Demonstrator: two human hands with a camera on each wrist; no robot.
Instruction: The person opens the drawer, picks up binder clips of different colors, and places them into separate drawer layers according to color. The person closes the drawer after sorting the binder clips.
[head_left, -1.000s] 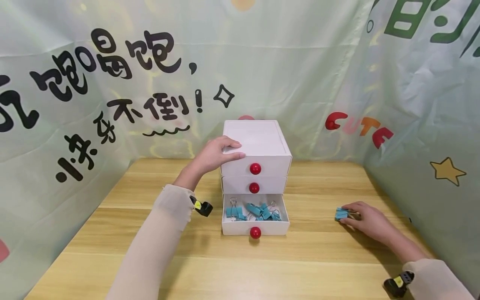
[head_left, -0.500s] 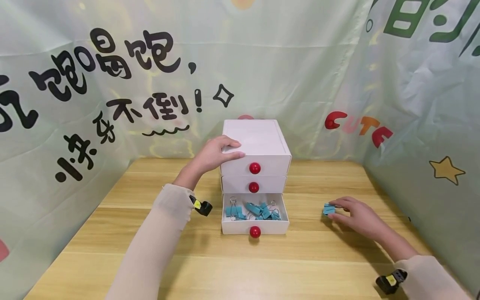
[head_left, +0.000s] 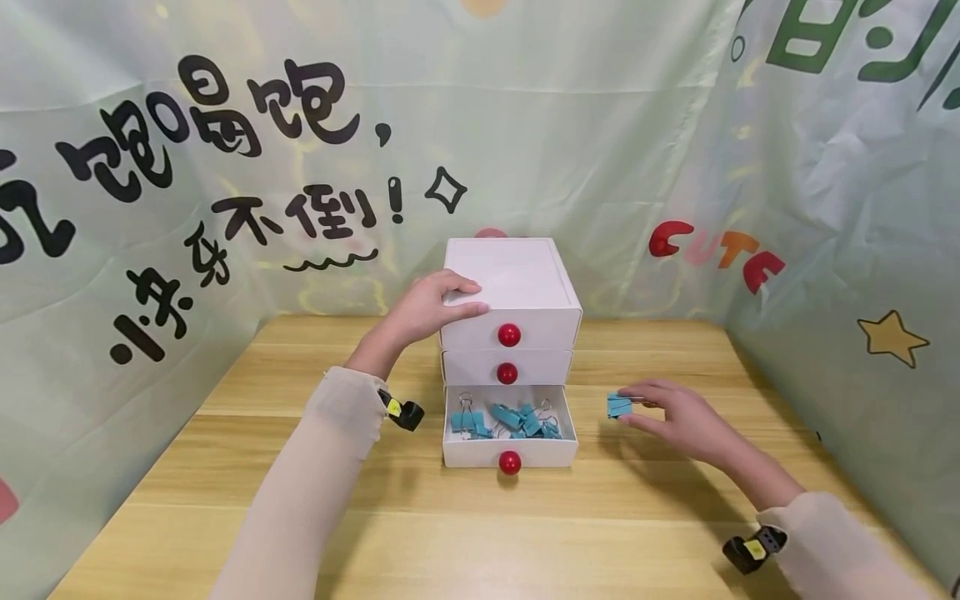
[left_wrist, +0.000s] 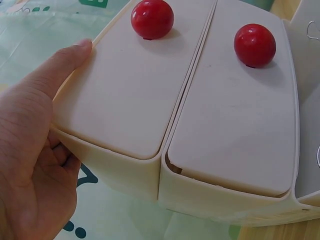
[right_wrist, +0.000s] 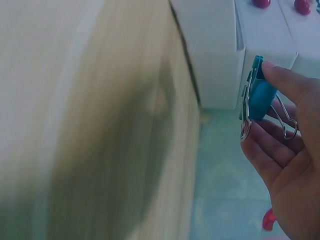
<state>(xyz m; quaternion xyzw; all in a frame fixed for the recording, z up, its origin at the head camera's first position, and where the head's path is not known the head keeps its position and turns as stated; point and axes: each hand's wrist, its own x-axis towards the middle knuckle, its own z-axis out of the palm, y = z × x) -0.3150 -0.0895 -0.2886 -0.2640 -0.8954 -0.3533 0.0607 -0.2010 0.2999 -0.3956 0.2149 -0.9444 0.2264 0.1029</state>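
A white drawer unit (head_left: 513,271) with red ball knobs stands on the table. Its bottom drawer (head_left: 540,454) is pulled out and contains several blue binder clips (head_left: 517,419), lying loosely. My left hand (head_left: 426,308) rests on the unit's upper left edge. In the left wrist view, the thumb (left_wrist: 62,65) lies along the front edge beside the upper drawer fronts. My right hand (head_left: 686,421) pinches a blue binder clip (right_wrist: 261,97) with wire handles between thumb and fingers. It is held above the table, right of the open drawer; its shadow falls below.
The wooden table (head_left: 360,517) runs back to a printed cloth backdrop (head_left: 570,125), which also closes in both sides. The middle drawer (head_left: 465,367) and top drawer (head_left: 468,331) sit pushed in above the open one.
My right hand has carried the binder clip left, from the table's right side toward the drawer unit, and raised it slightly. My left hand has stayed in place on the unit.
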